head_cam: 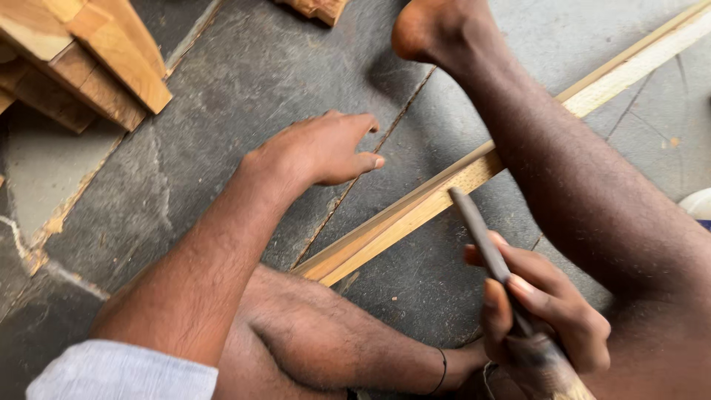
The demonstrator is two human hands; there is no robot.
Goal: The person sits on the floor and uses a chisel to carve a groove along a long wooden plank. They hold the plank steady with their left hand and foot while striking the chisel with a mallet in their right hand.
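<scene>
My right hand (544, 315) grips a dark, slim tool (478, 233) with a wooden handle; its tip points at a long pale wooden strip (415, 215) that lies diagonally across the dark floor. My left hand (322, 148) hovers over the floor just left of the strip, fingers loosely curled and holding nothing. My bare right leg (585, 192) crosses over the strip, its foot at the top. My other leg is folded beneath my left arm.
Stacked wooden blocks (81, 59) sit at the top left. Another wood piece (318, 9) lies at the top edge. A crack (355, 178) runs through the dark stone floor. A pale round object (700, 204) shows at the right edge.
</scene>
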